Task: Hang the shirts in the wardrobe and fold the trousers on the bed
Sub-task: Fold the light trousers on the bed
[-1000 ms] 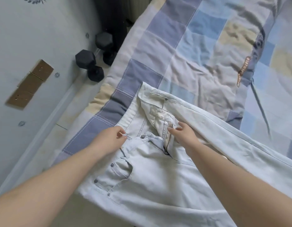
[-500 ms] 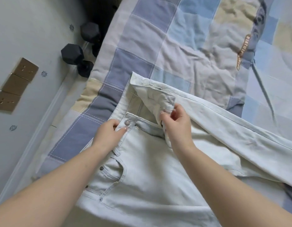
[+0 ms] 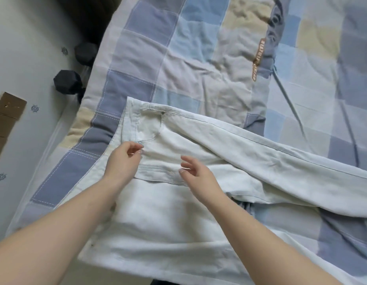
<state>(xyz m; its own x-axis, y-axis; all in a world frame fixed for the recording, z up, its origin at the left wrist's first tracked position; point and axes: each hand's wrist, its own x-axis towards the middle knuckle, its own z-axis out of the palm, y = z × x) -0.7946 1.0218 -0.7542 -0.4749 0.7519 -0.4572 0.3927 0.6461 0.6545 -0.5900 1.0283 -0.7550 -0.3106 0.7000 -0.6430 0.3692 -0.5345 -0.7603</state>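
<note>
A bed [image 3: 199, 58] under a blue, grey and beige patchwork cover fills the scene. Pale jeans [image 3: 168, 219] lie across its near edge, one leg folded over toward the right. Above the waistband, the left hand [image 3: 123, 161] and right hand [image 3: 199, 177] hover, fingers loosely spread, gripping nothing. Two black dumbbells [image 3: 67, 83] sit on the floor at far left.

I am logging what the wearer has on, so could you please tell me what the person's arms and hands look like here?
Both forearms are bare right down to the frame's lower edge: no sleeves, cuffs or gloves show. The left hand and right hand carry no visible rings, watch or bracelets. The fingernails look short and plain, without coloured polish.
</note>
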